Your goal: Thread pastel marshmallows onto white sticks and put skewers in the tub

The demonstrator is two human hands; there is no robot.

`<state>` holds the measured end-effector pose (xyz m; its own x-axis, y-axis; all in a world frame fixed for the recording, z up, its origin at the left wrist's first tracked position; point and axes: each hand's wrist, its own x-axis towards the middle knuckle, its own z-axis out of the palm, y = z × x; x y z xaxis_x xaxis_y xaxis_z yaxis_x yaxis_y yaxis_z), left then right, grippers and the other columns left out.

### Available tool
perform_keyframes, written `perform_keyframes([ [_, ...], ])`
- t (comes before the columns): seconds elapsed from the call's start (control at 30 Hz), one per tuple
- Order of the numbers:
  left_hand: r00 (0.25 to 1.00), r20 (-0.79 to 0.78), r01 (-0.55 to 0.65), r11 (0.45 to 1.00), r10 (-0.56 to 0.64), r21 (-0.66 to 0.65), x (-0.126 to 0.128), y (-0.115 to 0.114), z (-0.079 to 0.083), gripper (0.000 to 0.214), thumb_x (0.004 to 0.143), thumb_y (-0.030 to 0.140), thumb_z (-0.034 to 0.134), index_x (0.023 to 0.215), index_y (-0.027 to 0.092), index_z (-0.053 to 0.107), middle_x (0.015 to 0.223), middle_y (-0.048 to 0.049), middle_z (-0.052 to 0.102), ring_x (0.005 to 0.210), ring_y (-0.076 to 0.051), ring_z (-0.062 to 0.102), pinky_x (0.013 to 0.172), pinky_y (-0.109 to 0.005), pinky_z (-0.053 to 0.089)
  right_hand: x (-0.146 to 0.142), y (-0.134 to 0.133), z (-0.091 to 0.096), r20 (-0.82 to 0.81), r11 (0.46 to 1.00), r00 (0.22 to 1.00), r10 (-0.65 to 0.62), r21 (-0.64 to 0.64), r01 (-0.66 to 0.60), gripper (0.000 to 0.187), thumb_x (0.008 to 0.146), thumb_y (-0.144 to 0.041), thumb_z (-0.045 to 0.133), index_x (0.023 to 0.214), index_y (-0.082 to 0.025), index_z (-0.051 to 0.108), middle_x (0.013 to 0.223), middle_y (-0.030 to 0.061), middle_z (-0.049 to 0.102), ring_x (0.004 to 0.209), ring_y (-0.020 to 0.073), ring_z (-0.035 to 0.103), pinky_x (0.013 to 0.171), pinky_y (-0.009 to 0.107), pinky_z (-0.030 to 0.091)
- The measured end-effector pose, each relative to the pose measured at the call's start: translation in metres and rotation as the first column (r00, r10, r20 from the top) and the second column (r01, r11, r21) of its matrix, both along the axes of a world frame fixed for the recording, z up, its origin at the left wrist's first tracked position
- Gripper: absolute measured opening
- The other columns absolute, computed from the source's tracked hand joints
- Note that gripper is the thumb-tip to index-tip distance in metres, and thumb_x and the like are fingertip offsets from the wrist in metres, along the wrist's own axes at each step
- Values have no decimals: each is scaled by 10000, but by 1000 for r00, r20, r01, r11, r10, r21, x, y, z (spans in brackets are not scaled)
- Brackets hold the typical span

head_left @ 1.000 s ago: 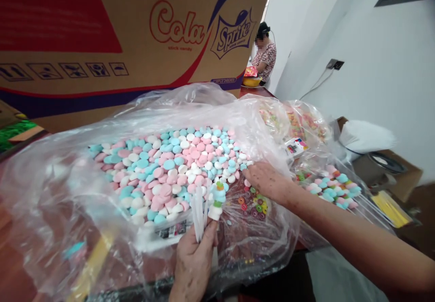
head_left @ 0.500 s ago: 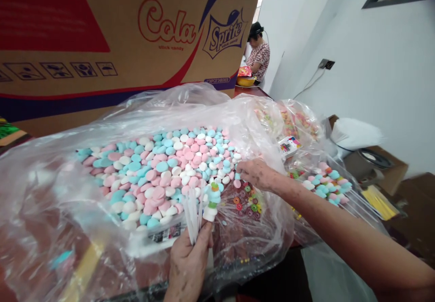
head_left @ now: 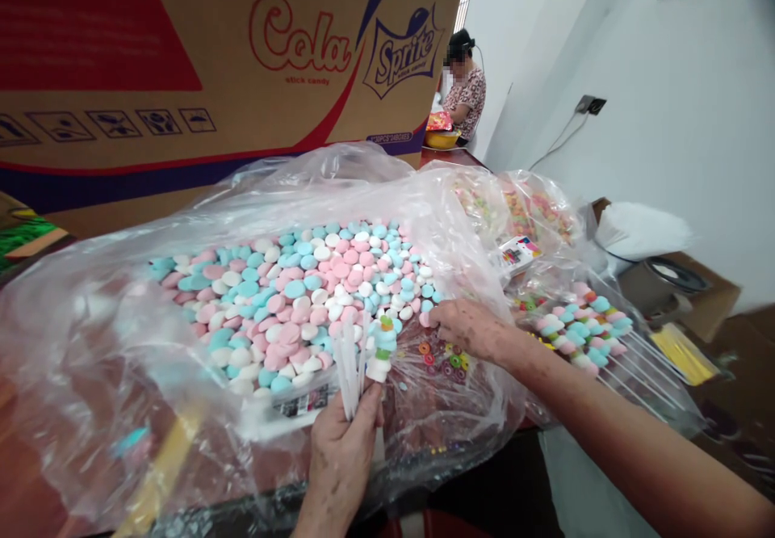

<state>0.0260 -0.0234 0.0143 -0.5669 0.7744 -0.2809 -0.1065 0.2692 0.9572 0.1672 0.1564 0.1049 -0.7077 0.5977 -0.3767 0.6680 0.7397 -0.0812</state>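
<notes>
My left hand (head_left: 348, 433) is closed around a bunch of white plastic sticks (head_left: 348, 368) and a candy skewer (head_left: 383, 350) with blue, white, green and orange pieces on it. Just beyond it lies a wide heap of pink, blue and white button-shaped candies (head_left: 291, 287) on clear plastic. My right hand (head_left: 466, 326) is at the heap's right edge, its fingers curled together beside a pink candy. Whatever its fingertips may hold is hidden. Below that hand are small colourful ring candies (head_left: 445, 358).
A large cardboard box (head_left: 230, 61) stands behind the heap. On the right lie finished candy skewers (head_left: 584, 328), bags of ring candies (head_left: 533, 207) and a pack of yellow strips (head_left: 684, 352). A co-worker (head_left: 466, 90) sits farther back. Crumpled clear plastic (head_left: 90, 336) covers the left side.
The view has shifted slightly. My right hand stays at the heap's right edge, its fingers drawn a little closer together. My left hand keeps its hold on the sticks and skewer.
</notes>
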Motion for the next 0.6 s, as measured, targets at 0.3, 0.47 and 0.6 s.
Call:
perform_keyframes([
  [0.3, 1000, -3, -6, 1000, 6, -9, 4, 2, 14, 381, 782, 490, 669, 574, 182, 584, 451, 61, 435, 398, -89, 318, 391, -223, 192, 8, -4, -12, -257, 996, 966, -19, -86, -3, 175, 910, -172, 497, 898, -162, 671, 937, 63, 650, 845, 166, 587, 714, 240, 382],
  [0.47, 1000, 12, -23, 1000, 23, 18, 2, 1, 7, 354, 790, 470, 675, 601, 183, 588, 457, 65, 448, 388, -83, 304, 386, -226, 187, 3, -7, -28, -320, 991, 947, -13, -134, -32, 168, 896, -198, 517, 846, -156, 671, 897, 61, 665, 819, 170, 574, 704, 245, 390],
  [0.6, 1000, 1, -17, 999, 17, 29, 2, -1, 8, 361, 775, 491, 685, 621, 173, 608, 480, 60, 449, 403, -85, 311, 382, -220, 197, -3, -16, -29, -287, 990, 957, -37, -140, -4, 167, 878, -181, 523, 860, -158, 688, 909, 69, 682, 820, 181, 584, 716, 252, 405],
])
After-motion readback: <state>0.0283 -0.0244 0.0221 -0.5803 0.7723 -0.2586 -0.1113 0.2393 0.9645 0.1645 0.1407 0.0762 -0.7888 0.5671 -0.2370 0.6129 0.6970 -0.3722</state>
